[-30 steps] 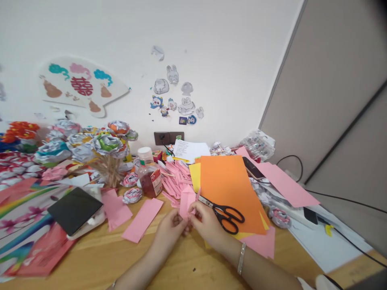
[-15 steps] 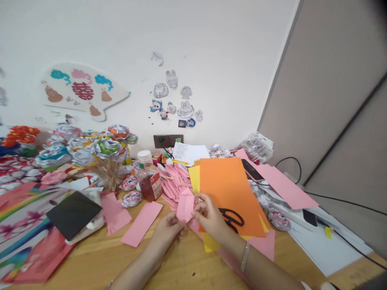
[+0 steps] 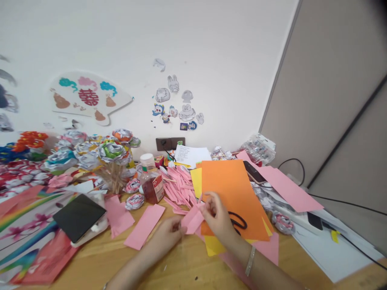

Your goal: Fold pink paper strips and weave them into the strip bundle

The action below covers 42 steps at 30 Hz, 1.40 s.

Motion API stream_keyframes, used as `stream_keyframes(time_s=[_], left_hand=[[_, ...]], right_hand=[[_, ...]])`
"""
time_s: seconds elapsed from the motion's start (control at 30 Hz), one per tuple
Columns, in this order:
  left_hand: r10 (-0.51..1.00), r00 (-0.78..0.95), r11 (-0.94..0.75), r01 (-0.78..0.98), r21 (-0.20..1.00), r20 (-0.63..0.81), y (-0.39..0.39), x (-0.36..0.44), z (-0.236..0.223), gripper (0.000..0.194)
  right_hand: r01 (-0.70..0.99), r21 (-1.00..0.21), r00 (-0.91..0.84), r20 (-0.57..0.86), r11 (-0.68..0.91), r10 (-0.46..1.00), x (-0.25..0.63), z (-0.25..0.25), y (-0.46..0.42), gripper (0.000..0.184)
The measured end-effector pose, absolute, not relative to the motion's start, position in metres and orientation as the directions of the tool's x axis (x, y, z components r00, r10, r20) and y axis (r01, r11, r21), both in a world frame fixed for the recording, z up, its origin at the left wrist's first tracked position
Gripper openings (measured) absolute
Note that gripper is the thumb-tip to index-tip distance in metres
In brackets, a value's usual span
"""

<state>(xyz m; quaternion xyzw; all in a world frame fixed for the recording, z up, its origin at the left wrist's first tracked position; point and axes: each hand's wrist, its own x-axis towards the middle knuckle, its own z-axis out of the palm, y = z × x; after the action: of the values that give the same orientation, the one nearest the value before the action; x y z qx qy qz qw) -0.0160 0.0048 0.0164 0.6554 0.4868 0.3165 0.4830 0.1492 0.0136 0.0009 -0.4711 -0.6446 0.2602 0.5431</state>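
Between my two hands is a small folded piece of pink paper (image 3: 192, 220), raised over the wooden table (image 3: 178, 266). My left hand (image 3: 169, 233) pinches its lower left edge between thumb and fingers. Its right side is gripped by the curled fingers of my right hand (image 3: 217, 214). Just beyond the paper lies a heap of folded pink paper strips (image 3: 178, 185). Black-handled scissors (image 3: 240, 221) rest on an orange sheet (image 3: 226, 181) beside my right hand, which partly hides them. A flat pink paper rectangle (image 3: 145, 226) lies left of my left hand.
A bottle of red liquid (image 3: 151, 187) stands behind the pink rectangle. Paper flowers on sticks (image 3: 113, 153) crowd the back left, near a black tablet-like slab (image 3: 79, 217). On the right are a phone (image 3: 253, 172), cables and white sheets (image 3: 335, 253).
The pink paper has tilted from upright to slanting right and sits slightly lower. My right hand has shifted a little right, my left hand slightly lower. The whole view has shifted slightly.
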Motion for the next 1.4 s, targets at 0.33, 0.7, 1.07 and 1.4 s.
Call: stream_keyframes(time_s=[0.33, 0.7, 1.07, 1.4], left_hand=[[0.955, 0.292, -0.044, 0.282, 0.958, -0.042, 0.009, -0.027, 0.023, 0.027], [0.982, 0.177, 0.070, -0.038, 0.997, -0.062, 0.012, -0.027, 0.032, 0.032], [0.969, 0.198, 0.194, -0.243, 0.950, -0.148, 0.013, -0.029, 0.024, 0.019], [0.959, 0.215, 0.232, -0.205, 0.951, -0.187, 0.004, -0.020, 0.035, 0.024]], right_hand=[[0.118, -0.959, -0.403, 0.192, 0.259, 0.895, 0.167, 0.014, 0.021, 0.022], [-0.052, -0.981, -0.298, 0.195, 0.188, 0.935, 0.166, 0.008, 0.026, 0.030], [0.020, -0.963, -0.269, 0.255, 0.270, 0.929, 0.165, 0.009, 0.023, 0.022], [0.257, -0.844, -0.320, 0.386, 0.472, 0.865, 0.166, 0.016, 0.018, 0.017]])
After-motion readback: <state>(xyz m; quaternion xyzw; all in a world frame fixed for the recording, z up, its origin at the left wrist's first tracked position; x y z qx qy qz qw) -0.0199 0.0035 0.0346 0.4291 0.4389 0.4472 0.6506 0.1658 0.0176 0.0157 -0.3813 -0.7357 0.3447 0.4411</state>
